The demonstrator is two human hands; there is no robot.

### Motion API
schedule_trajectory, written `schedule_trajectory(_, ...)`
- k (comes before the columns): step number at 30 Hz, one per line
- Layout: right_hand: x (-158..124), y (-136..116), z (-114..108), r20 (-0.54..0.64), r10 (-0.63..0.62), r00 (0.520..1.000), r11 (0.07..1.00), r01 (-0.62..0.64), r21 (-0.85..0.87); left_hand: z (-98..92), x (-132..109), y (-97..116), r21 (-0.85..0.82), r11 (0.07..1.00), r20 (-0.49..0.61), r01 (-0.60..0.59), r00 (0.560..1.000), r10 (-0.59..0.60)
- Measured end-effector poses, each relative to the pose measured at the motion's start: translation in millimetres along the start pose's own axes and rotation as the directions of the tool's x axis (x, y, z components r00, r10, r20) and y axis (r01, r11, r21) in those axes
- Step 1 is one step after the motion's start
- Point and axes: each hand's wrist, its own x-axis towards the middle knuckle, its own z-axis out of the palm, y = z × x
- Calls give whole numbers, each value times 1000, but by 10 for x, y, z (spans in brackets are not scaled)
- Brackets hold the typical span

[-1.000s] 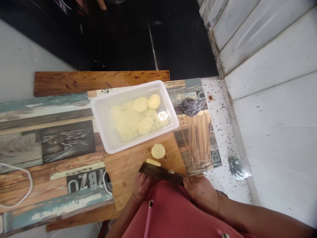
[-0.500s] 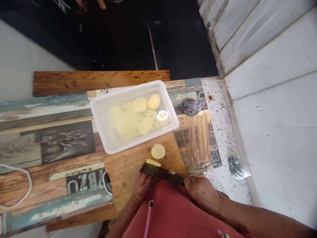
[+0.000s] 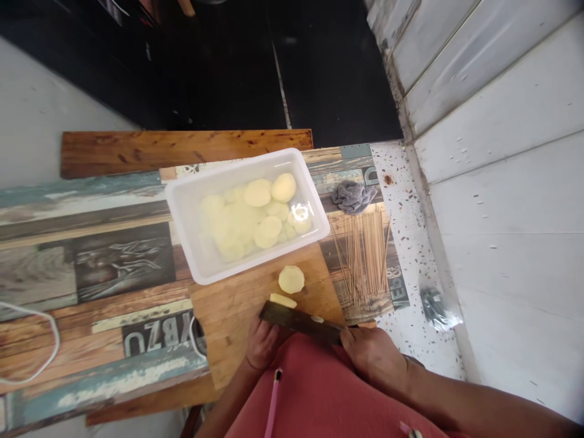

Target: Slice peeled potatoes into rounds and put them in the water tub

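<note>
In my right hand (image 3: 375,356) is the handle of a wide, dark-bladed kitchen knife (image 3: 298,321), its fingers wrapped round it. The blade points left across the near part of the wooden cutting board (image 3: 241,292). Behind the blade, my left hand (image 3: 262,342) is closed with fingers curled; whatever it grips is hidden by the blade and my body. Against the far side of the blade lies a pale potato piece (image 3: 283,300), seen edge-on. Just beyond it a round potato slice (image 3: 291,279) rests flat on the board.
A white plastic tub (image 3: 182,234) of cloudy water with several peeled potatoes (image 3: 258,193) stands beyond the board, overlapping its far edge. To the right lie thin wooden skewers (image 3: 371,252) and a crumpled grey cloth (image 3: 353,196). A white cable (image 3: 55,337) crosses the left side.
The knife and my right hand have shifted very slightly right and toward me. The potato slices and the tub stay in place.
</note>
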Motion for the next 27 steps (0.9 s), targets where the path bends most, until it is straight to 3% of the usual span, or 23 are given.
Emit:
schedule_trajectory(19,-7,19,112,-89,-13,996,1000,11,-18,5,-23,-3,2,1000,22,6,1000,-6)
schedule_trajectory(27,9,54,15,14,0,1000,1000,0,-9,44,-19,-9,-13,1000,35,8,999,-8)
